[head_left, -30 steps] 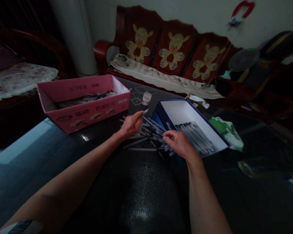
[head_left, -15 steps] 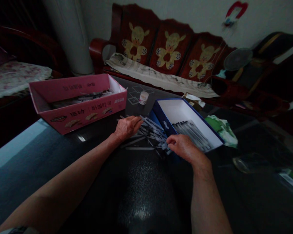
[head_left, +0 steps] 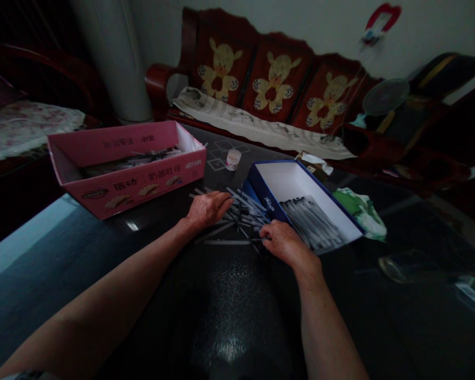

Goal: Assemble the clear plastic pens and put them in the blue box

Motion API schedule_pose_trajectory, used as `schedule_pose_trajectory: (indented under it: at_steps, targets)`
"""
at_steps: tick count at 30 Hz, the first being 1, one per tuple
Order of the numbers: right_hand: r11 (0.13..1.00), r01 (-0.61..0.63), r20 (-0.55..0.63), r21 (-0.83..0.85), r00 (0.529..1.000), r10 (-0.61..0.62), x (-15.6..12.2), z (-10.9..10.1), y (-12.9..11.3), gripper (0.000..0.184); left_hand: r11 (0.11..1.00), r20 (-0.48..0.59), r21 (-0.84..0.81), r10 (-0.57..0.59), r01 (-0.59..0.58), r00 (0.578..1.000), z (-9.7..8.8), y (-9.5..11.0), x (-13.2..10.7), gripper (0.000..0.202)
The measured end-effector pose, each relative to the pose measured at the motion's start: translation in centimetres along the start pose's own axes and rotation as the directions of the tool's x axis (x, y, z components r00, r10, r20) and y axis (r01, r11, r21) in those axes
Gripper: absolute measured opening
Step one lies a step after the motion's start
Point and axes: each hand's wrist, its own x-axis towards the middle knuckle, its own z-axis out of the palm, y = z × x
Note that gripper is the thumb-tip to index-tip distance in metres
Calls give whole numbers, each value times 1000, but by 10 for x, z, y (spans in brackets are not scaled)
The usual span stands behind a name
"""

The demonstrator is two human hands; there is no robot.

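grey, slender, seemingly plastic sticks (head_left: pixel 245 211)

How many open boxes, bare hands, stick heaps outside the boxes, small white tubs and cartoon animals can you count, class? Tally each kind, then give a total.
Open boxes: 2 (pink box, blue box)
Bare hands: 2 (left hand, right hand)
Heap of pen-like sticks: 1
Small white tub: 1
Cartoon animals: 3
Total: 9
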Motion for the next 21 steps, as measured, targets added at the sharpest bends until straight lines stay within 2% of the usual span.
schedule_pose_trajectory:
  at_steps: [6,10,12,18,21]
  targets:
    - [997,-70,93,-22,993,72,-1,-10,-14,28,1000,-2,6,7,-7,1000,1,0,0,36]
    - [995,-97,116,-39,988,101,-1,-14,-19,24,1000,-4,-6,15,-15,1000,3,-1,-1,35]
    - [997,-78,85,-17,993,79,-3,-17,-20,19,1000,-11,-17,26,-26,1000,3,-2,-1,34]
    - [1000,-15,-104,22,994,18,-13,-28,-9,9,998,-28,-23,63,-63,998,4,0,0,31]
    - [984,-23,-166,175,985,53,-8,-30,-6,10,996,-43,-35,76,-77,996,2,3,1,30]
